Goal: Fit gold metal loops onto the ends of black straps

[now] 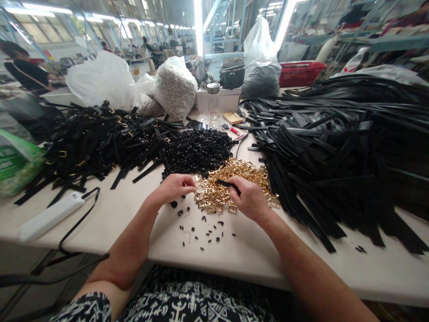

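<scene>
My right hand (250,197) is closed around a short black strap (225,183), whose end sticks out to the left over a heap of gold buckles (214,203). My left hand (177,187) is at the left edge of the buckles, thumb and fingers pinched together. Whatever it may hold is too small to make out. Behind the left hand lies a pile of small black loops (197,150). Tiny black offcuts (209,233) are scattered on the table in front of both hands.
Black straps with gold buckles (100,138) lie heaped at left, plain black straps (321,165) at right. A white power strip (52,217) with a black cord rests near the left front edge. Bags of parts (176,87), a glass jar (213,98) and a red basket (298,74) stand behind.
</scene>
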{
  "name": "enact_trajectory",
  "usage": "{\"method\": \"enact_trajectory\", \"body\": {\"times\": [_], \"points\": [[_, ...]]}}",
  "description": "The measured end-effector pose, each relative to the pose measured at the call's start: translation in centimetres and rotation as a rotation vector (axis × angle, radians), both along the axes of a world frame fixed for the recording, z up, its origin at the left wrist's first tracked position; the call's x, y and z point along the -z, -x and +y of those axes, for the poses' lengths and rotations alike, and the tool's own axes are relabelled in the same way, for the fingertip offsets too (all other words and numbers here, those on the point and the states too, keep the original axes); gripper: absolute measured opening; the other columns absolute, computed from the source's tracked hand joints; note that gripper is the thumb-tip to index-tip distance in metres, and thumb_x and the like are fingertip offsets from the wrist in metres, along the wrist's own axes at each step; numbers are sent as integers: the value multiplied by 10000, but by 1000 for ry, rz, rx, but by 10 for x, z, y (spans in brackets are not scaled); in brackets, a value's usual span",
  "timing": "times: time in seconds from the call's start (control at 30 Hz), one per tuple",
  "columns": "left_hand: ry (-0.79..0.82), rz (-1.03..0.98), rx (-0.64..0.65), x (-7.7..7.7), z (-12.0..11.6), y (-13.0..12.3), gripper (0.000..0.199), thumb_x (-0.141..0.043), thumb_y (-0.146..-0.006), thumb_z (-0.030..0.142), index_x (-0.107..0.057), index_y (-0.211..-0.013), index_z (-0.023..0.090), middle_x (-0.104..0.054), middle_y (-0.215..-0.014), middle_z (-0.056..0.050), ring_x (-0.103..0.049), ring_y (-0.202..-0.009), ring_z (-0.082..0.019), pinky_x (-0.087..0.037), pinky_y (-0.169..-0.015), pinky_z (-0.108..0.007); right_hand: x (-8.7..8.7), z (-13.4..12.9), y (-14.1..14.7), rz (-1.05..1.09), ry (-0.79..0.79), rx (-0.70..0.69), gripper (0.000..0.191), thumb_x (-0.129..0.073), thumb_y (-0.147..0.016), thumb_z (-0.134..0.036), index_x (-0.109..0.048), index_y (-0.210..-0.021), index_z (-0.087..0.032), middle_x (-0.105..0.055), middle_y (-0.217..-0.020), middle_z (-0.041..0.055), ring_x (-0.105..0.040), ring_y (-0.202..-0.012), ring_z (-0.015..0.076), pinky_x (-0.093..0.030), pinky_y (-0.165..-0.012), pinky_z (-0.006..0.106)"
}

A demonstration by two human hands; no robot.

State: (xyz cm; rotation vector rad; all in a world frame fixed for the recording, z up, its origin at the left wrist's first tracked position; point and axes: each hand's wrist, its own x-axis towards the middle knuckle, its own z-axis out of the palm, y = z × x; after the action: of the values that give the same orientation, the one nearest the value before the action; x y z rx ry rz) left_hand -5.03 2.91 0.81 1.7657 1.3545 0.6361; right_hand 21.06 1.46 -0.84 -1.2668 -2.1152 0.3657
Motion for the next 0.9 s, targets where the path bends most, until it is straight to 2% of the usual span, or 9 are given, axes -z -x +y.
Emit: {"method": "enact_trajectory", "body": {"times": [0.07, 0.17, 0.23, 0.43, 0.57, 0.73, 0.9], "points": [[-28, 85, 59, 3, -1, 0, 64, -734, -663, 254, -708, -698, 208, -619, -618, 25, -488, -560, -111, -327, -537, -221, 1, 0, 1, -33, 2, -4, 144, -494, -851, -175, -626, -905, -197, -675, -800, 28, -592, -675, 158, -388, -632, 259], [-127, 217, 121, 10, -3, -8, 157, -766, -601, 205, -712, -746, 230, -616, -664, 23, -508, -610, -136, -333, -576, -235, 3, -2, 3, -58, 8, -15, 153, -503, -854, -176, -633, -932, -199, -690, -844, 32, -609, -699, 159, -387, -635, 259], [-175, 269, 152, 14, -3, -13, 151, -760, -598, 182, -701, -729, 229, -612, -692, 17, -513, -633, -145, -336, -595, -243, 5, -2, 5, -66, 8, -20, 154, -500, -863, -184, -636, -935, -196, -689, -842, 34, -612, -700, 159, -384, -630, 259], [-115, 207, 142, 18, -1, -15, 76, -685, -638, 131, -655, -638, 201, -598, -632, 24, -505, -601, -129, -334, -558, -229, 8, -3, 6, -51, 14, -20, 118, -516, -874, -214, -632, -877, -198, -667, -786, 21, -591, -660, 146, -366, -608, 254], [57, 2, 83, 15, -1, -14, 21, -690, -682, 187, -670, -676, 186, -616, -632, 18, -532, -590, -112, -393, -559, -212, 5, -4, 7, -17, 54, -12, 103, -530, -875, -226, -628, -849, -204, -658, -755, 9, -580, -647, 142, -362, -608, 250], [249, -356, -67, 6, -3, -18, 194, -749, -689, 270, -694, -844, 167, -632, -642, 5, -538, -519, -85, -427, -504, -197, 1, -5, 7, 9, 111, -10, 103, -539, -882, -239, -630, -847, -204, -652, -727, 4, -571, -626, 140, -357, -595, 246], [407, -657, -227, 6, -3, -26, 218, -801, -642, 242, -712, -815, 144, -645, -669, -3, -546, -515, -54, -470, -510, -161, 0, -4, 6, 0, 118, 10, 102, -552, -877, -235, -631, -820, -204, -648, -717, 0, -570, -634, 141, -344, -592, 248]]}}
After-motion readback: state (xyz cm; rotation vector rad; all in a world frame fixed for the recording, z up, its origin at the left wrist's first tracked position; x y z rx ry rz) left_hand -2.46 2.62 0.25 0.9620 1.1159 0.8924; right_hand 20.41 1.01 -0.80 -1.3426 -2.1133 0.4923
